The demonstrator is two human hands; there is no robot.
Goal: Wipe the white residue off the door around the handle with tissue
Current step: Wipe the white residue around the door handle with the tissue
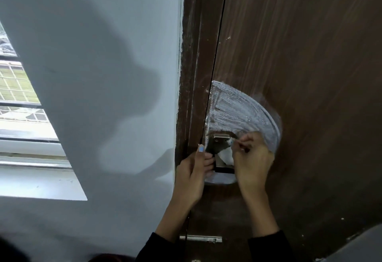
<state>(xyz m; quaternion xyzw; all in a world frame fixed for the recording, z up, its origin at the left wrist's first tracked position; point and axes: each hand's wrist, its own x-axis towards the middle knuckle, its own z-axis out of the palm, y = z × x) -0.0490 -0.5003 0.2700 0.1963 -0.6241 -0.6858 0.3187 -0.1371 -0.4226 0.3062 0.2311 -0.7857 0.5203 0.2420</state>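
Note:
A dark brown wooden door (310, 54) fills the right half of the view. A wide arc of white residue (239, 110) is smeared on it above and around the metal handle plate (220, 143). My left hand (194, 170) grips the handle at the door's edge, thumb up. My right hand (252, 158) pinches a crumpled white tissue (226, 156) and presses it against the handle plate. More residue (219, 180) shows below the handle.
The brown door frame (190, 75) runs beside the door, with a pale blue wall (103, 75) to its left. A window (18, 96) with a sill lies at the far left. A metal latch (201, 239) sits low on the door.

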